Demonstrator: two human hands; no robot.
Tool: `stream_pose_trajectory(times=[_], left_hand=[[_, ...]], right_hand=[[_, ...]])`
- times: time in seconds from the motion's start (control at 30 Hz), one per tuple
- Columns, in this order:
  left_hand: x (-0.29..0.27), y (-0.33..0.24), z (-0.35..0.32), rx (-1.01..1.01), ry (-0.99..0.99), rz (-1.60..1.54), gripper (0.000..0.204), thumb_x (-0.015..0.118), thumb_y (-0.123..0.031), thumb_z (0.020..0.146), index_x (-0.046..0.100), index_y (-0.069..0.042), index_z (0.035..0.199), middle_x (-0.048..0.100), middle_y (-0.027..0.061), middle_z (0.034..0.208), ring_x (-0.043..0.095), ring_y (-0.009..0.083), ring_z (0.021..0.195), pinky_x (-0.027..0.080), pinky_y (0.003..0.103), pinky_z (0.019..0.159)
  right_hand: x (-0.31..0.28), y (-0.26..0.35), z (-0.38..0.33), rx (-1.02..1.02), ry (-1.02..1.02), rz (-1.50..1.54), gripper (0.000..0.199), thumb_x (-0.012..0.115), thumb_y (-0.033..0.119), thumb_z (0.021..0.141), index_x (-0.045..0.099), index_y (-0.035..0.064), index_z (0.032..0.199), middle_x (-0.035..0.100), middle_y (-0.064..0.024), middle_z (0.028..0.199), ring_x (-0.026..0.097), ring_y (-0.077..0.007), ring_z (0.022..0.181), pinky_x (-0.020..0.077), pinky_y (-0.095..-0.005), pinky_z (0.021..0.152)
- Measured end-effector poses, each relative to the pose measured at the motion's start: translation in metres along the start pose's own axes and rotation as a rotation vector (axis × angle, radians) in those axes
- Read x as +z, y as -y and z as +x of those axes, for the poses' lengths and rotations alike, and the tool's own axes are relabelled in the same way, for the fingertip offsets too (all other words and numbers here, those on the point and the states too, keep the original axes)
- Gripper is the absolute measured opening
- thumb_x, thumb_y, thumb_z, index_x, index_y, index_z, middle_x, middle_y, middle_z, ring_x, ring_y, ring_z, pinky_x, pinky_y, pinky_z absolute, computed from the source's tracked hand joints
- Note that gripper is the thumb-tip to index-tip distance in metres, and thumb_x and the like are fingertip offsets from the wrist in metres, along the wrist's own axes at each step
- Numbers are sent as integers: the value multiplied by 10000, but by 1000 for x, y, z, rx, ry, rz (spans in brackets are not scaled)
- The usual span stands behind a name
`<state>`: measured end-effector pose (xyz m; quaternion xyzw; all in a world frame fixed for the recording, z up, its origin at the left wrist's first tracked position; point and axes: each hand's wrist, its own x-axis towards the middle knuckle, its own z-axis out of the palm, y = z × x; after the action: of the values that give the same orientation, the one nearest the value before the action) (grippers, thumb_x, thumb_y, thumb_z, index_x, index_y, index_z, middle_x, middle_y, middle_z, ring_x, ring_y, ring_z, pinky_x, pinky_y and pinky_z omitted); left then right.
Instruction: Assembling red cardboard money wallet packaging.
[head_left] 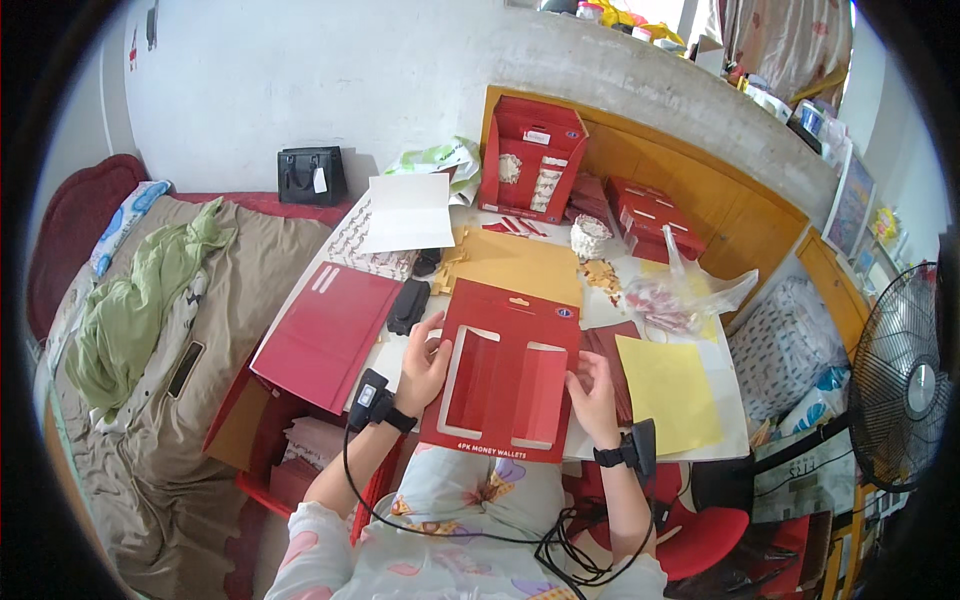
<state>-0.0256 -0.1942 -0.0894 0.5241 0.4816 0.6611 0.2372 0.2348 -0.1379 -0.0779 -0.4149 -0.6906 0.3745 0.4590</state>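
In front of my lap I hold up a flat red cardboard package with two cut-out windows and a hang hole at its top. My left hand has its left edge, with the thumb nearer me and some fingers hidden by the card. At the right edge my right hand grips it, fingers bent. Just left of it lie a stack of dark red card sheets and a black case-like object. Yellow sheets and dark red cards are beside my right hand.
Farther back stand an open red display box, a roll of white tape or ribbon and red boxes. A clear plastic bag sits at right. A fan stands right; a bed is left. Cables hang across my lap.
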Motion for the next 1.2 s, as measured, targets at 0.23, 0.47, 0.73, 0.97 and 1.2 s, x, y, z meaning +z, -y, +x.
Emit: stream_pose_trajectory(times=[0.23,0.47,0.73,0.97,1.2], left_hand=[[1,-26,8,66,11,-132,426,432,24,923,385,-26,1344,520,57,1076,575,100,897,471,235,792],[-3,-15,11,-21,125,-116,451,424,19,918,373,-65,1358,541,50,1041,553,98,929,457,250,827],[0,-16,9,-93,105,-382,441,441,3,923,354,-41,1352,586,88,1096,553,129,1039,429,262,914],[6,-17,8,-48,65,-298,409,477,-45,932,372,-72,1326,584,68,1097,551,104,1011,442,237,870],[5,-20,6,-118,49,-436,320,497,-39,923,418,-74,1232,588,61,1051,556,90,951,441,215,816]], right_hand=[[-11,20,5,-253,-81,79,386,531,-10,883,414,13,1250,604,-96,972,597,-131,864,479,-256,750],[-13,14,1,-170,-16,181,471,527,-24,883,379,33,1327,589,-70,972,582,-105,859,469,-234,760],[-20,17,-2,-78,75,417,423,563,11,879,420,56,1275,578,-42,989,557,-93,921,439,-233,816],[-21,16,-2,-111,52,432,385,574,25,882,449,55,1245,584,-39,1023,556,-97,937,438,-235,816],[-27,14,-1,-167,119,408,209,572,55,903,496,36,1097,589,-27,995,555,-81,891,437,-230,792]])
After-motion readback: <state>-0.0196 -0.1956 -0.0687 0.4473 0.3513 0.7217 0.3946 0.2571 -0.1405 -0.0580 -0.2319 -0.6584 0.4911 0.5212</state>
